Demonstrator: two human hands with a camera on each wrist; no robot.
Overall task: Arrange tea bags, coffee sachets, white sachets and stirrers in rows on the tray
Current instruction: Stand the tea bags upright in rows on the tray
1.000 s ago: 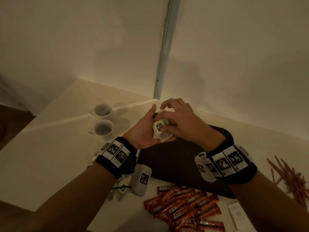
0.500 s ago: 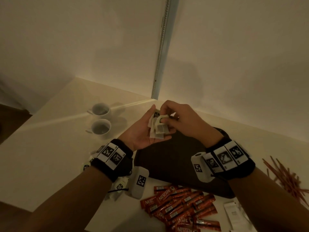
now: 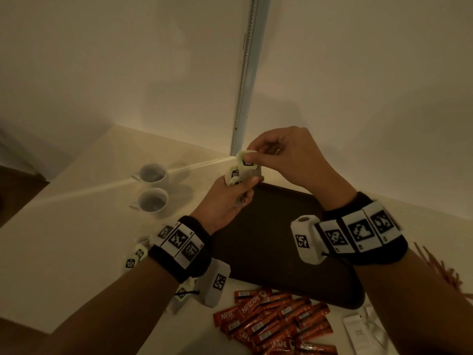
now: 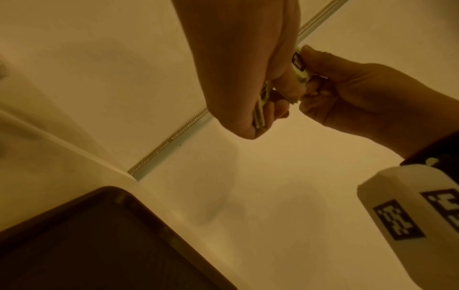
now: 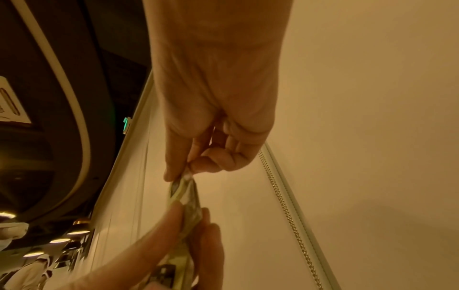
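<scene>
Since the earlier frames both hands have risen above the far edge of the dark brown rounded-corner tray [image 3: 268,242], and the right hand [image 3: 289,160] has drawn one pale square tea bag with a dark label [image 3: 246,160] up off the bunch.

Left hand [image 3: 225,201]: fingers curled round a small stack of pale tea bags [image 3: 236,176].
Right hand: thumb and forefinger pinch the single bag, which stands roughly upright, just above the stack.
Left wrist view: shows the stack edge-on; the count is probably three, though dim.
Head view only:
- tray, bare where visible
- two white ceramic cups [image 3: 153,187], left, contents dark
- red coffee sachets [image 3: 276,326], heaped at the tray's near edge
- loose tea bags [image 3: 134,258]
- white sachets [image 3: 358,329]
- thin reddish stirrers [image 3: 445,272].
</scene>
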